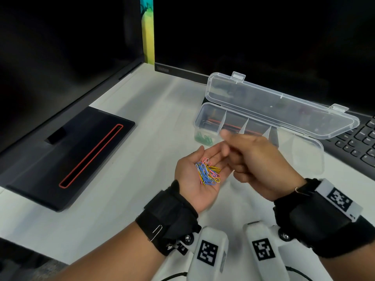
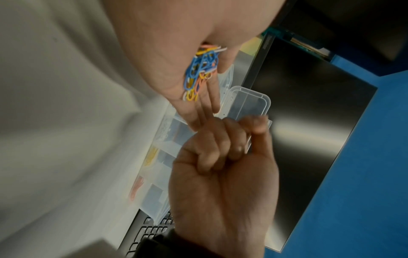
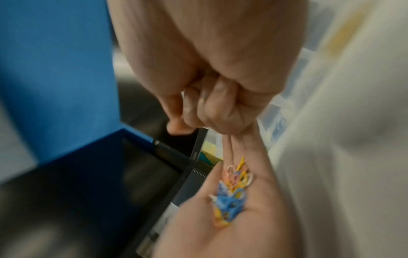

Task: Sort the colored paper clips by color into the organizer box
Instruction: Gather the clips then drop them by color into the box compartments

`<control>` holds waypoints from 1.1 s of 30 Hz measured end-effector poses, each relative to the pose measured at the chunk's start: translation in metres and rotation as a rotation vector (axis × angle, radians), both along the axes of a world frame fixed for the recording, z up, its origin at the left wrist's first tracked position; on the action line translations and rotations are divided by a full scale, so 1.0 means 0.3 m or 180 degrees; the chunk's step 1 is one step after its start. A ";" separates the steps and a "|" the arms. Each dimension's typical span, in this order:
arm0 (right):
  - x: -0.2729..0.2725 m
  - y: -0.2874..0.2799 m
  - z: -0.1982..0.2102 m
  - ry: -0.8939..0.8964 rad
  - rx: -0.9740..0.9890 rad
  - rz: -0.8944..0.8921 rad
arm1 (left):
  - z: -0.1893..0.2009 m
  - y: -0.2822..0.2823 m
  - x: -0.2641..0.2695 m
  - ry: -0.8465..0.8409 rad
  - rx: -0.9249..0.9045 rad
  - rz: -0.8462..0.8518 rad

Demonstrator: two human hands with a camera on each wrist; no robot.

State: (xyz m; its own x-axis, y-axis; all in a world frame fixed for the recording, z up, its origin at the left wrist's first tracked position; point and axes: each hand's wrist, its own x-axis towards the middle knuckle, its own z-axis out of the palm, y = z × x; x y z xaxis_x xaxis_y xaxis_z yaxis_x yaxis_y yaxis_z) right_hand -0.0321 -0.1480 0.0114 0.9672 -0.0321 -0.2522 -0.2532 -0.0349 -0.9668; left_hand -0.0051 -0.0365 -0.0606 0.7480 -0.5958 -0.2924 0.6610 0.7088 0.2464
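My left hand (image 1: 211, 157) lies palm up above the table, fingers straight, carrying a pile of mixed paper clips (image 1: 208, 173) in blue, yellow, pink and white. The left wrist view shows the same pile (image 2: 200, 69), and it is blurred in the right wrist view (image 3: 232, 192). My right hand (image 1: 225, 144) hovers at the left fingertips, in front of the clear organizer box (image 1: 197, 126). Its fingers are curled, thumb against forefinger (image 2: 258, 124). Motion blur hides whether a clip is pinched. The box lid (image 1: 280, 106) stands open. Green clips (image 1: 204, 138) lie in the leftmost compartment.
Other compartments hold white clips (image 2: 164, 129), yellow clips (image 2: 151, 157) and orange clips (image 2: 137, 190). A black monitor base (image 1: 71, 155) with a red slot sits at the left, and a keyboard (image 1: 363, 138) at the right behind the box. A silver clip (image 1: 156, 232) hangs on my left wrist strap.
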 end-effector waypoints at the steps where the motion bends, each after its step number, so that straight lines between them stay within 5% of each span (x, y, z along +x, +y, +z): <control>1: -0.003 0.006 0.001 -0.0281 -0.0653 0.0176 | 0.000 0.001 -0.001 0.0007 -0.0053 -0.0006; 4: 0.004 -0.002 0.003 -0.0822 -0.2493 0.0739 | 0.002 0.005 -0.002 0.0055 -0.0109 -0.0030; 8: 0.022 -0.004 0.021 -0.0606 -0.3342 0.1143 | 0.012 0.004 -0.011 0.0144 -0.0060 -0.0047; 16: 0.016 0.031 0.046 -0.0619 -0.4113 0.1312 | 0.007 0.008 -0.011 0.0174 0.0061 -0.0139; 33: 0.022 0.018 0.028 -0.0769 -0.4060 0.1352 | 0.019 0.004 -0.014 0.0350 -0.0025 -0.0065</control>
